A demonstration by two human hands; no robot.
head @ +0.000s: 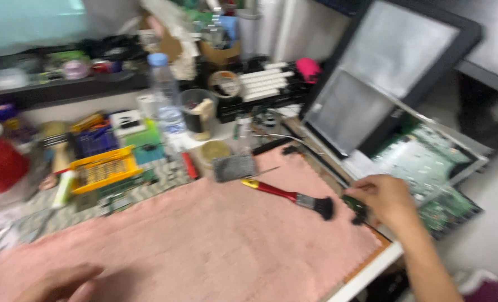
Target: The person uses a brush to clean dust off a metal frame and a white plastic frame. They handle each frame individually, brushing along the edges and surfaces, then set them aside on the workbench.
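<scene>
Right hand (384,197) sits at the right edge of the pink mat (204,240), fingers curled and pinched on a small dark-green part (356,208), most likely a little circuit board; motion blur hides exactly which fingertips bear on it. The part lies at the mat's right edge, just right of the bristles of a red-handled brush (294,197), which lies loose on the mat with its handle pointing toward the far left. Left hand (64,282) rests at the near left corner of the mat, fingers relaxed and slightly spread, holding nothing. Beyond the right hand an opened laptop chassis (428,162) with its green board exposed hangs over the right edge of the bench, a dark screen panel (394,67) propped above it. Along the far edge of the mat: a grey pad (235,166), a yellow parts box (104,169), a clear water bottle (165,95). Judgement: the small part is best gripped by its edges, kept low over the mat so that a slip lands soft, and held clear of the brush bristles and the chassis rim; the idle left hand could steady the mat.
</scene>
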